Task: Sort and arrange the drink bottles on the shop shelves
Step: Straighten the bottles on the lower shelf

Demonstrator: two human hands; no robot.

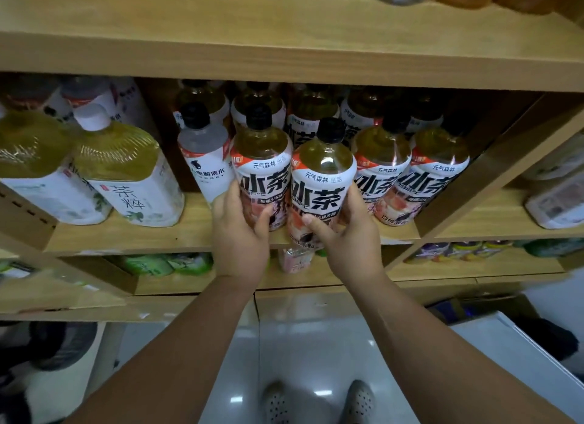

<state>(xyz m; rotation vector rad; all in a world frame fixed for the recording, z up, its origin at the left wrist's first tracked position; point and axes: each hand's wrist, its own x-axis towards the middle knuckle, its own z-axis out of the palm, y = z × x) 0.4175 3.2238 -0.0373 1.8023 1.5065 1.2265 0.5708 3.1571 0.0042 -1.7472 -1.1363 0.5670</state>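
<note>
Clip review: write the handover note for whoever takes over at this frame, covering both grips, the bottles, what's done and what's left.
Left grip holds a black-capped tea bottle in the front row of the middle shelf.
Right grip holds a matching bottle, which sits forward of that row.
Two more tea bottles stand to its right. An electrolyte water bottle stands to the left.
Done: most tea bottles are grouped together.
Left: seat both held bottles in line, probably with labels forward.
</note>
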